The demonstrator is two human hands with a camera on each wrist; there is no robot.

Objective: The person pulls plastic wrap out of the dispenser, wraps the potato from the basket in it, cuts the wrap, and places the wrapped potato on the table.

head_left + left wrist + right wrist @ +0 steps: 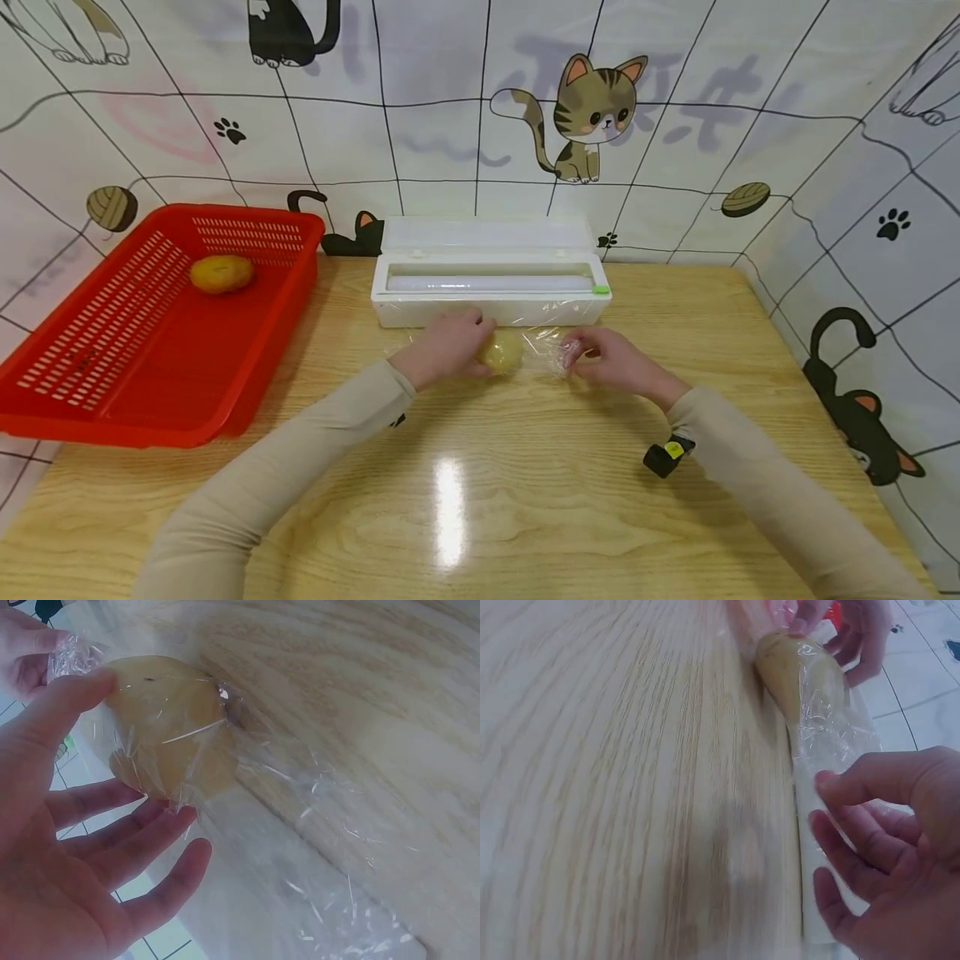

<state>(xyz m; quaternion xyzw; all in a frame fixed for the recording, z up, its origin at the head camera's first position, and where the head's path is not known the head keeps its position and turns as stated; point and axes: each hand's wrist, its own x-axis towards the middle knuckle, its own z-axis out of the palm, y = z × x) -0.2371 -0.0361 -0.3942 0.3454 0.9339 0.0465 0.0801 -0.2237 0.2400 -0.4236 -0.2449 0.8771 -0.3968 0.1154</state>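
Currently the film-covered potato (505,352) lies just in front of the white box (420,314), near its middle, with the left hand (448,346) grasping it between thumb and fingers. The right hand (615,360) sits farther from it, before the box's right end, fingers bent beside bunched clear film (553,353); whether it pinches any, I cannot tell.

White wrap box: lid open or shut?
Open. In the head view, the lid stands raised along the back edge of the white box, and the roll shows inside.
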